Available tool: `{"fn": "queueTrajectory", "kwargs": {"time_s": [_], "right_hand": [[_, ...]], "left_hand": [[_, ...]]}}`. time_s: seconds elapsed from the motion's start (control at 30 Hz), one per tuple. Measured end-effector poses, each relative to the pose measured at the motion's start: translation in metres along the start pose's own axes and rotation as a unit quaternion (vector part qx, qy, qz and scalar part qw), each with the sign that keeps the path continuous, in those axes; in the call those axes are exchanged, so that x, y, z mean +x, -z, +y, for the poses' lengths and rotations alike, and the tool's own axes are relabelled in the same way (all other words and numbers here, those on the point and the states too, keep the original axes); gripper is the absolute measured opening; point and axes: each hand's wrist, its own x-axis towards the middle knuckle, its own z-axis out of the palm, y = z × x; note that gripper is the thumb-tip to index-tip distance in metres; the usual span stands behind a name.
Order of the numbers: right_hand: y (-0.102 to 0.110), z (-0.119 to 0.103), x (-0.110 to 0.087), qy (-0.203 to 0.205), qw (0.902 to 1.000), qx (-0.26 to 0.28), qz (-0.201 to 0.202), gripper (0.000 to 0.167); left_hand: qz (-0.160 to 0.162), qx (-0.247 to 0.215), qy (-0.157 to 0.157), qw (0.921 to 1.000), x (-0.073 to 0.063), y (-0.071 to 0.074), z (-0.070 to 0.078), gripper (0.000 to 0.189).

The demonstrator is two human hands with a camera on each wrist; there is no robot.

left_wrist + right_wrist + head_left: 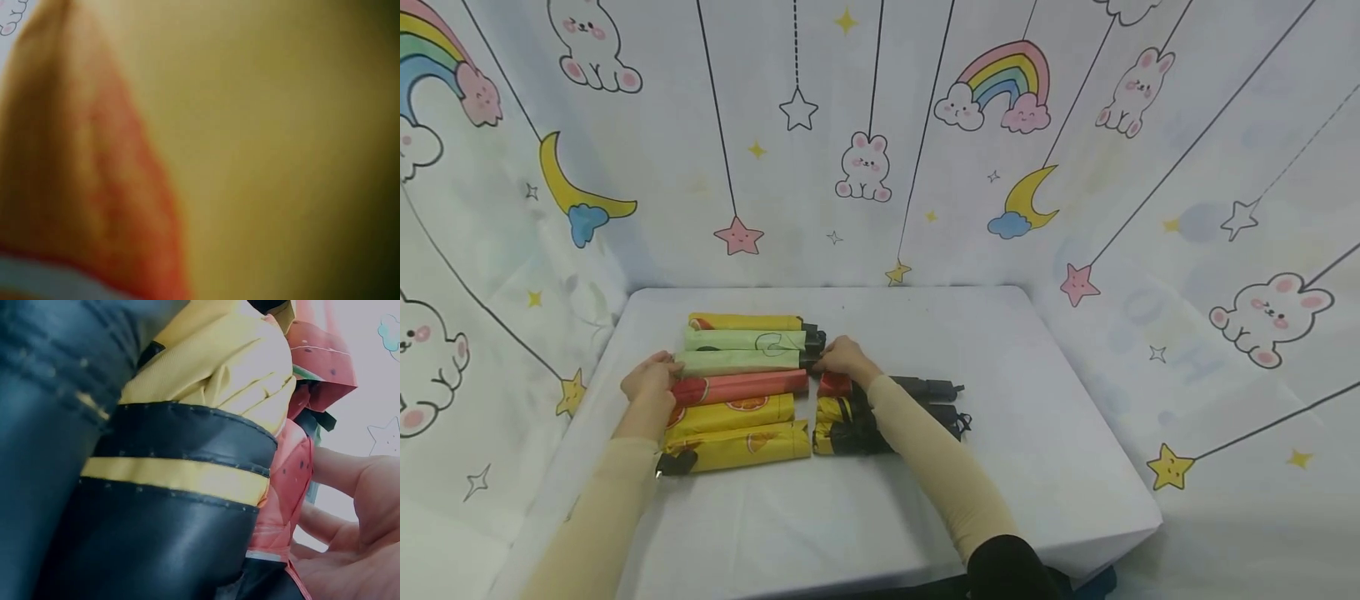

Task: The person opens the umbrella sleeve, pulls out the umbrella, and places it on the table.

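Note:
Several folded umbrellas in fruit-print covers lie side by side on the table. My left hand (650, 379) pinches the left end of the nearer green umbrella (737, 361). At that umbrella's black right end, my right hand (848, 360) grips with its fingertips. Just behind lies another green umbrella (730, 340), and a yellow umbrella (741, 322) is farthest back. A red umbrella (752, 387) lies directly in front of the held one. In the right wrist view, the right fingers reach behind a red watermelon-print umbrella (290, 469). The left wrist view is mostly a yellow and red blur.
Two more yellow umbrellas (756, 447) lie at the row's front. Right of them, under my right forearm, is a second group: a red and black umbrella (925, 388) and yellow and black ones (831, 414). A white cloth covers the table (1037, 450); printed curtains surround it.

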Motion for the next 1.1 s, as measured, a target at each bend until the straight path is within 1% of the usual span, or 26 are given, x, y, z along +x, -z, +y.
{"fn": "queueTrajectory", "kwargs": {"time_s": [0.13, 0.27, 0.37, 0.47, 0.57, 0.67, 0.8, 0.9, 1.0, 1.1], "right_hand": [[0.000, 0.000, 0.000, 0.001, 1.0000, -0.003, 0.007, 0.039], [0.000, 0.001, 0.000, -0.002, 0.9999, 0.011, 0.013, 0.035], [0.001, 0.002, 0.000, 0.001, 0.9992, 0.038, 0.007, 0.031], [0.002, 0.002, -0.001, 0.007, 0.9974, 0.072, 0.000, 0.032], [0.003, 0.002, -0.001, 0.012, 0.9946, 0.103, -0.004, 0.036], [0.003, 0.003, 0.000, 0.008, 0.9903, 0.138, -0.006, 0.041], [0.003, 0.005, 0.003, 0.003, 0.9788, 0.204, -0.015, 0.049], [0.004, 0.008, 0.003, 0.008, 0.9659, 0.256, -0.036, 0.058], [0.006, 0.012, 0.005, 0.010, 0.9529, 0.297, -0.058, 0.069], [0.005, 0.014, 0.007, 0.010, 0.9423, 0.327, -0.072, 0.072]], "left_hand": [[0.003, -0.004, 0.007, 1.0000, 0.001, 0.000, -0.001, 0.045], [0.008, -0.004, 0.012, 0.9999, 0.000, 0.000, -0.001, 0.047], [0.013, -0.011, 0.015, 0.9997, 0.000, 0.001, -0.002, 0.050], [0.015, -0.019, 0.017, 0.9995, 0.001, 0.001, -0.002, 0.054], [0.012, -0.026, 0.023, 0.9993, 0.001, 0.001, -0.002, 0.056], [0.008, -0.035, 0.027, 0.9990, 0.000, 0.002, -0.001, 0.056], [0.005, -0.055, 0.029, 0.9981, -0.001, 0.003, 0.001, 0.051], [0.008, -0.065, 0.029, 0.9974, -0.002, 0.004, 0.001, 0.045], [0.008, -0.065, 0.029, 0.9974, -0.002, 0.004, 0.000, 0.042], [0.008, -0.068, 0.031, 0.9972, -0.001, 0.004, 0.000, 0.042]]}}
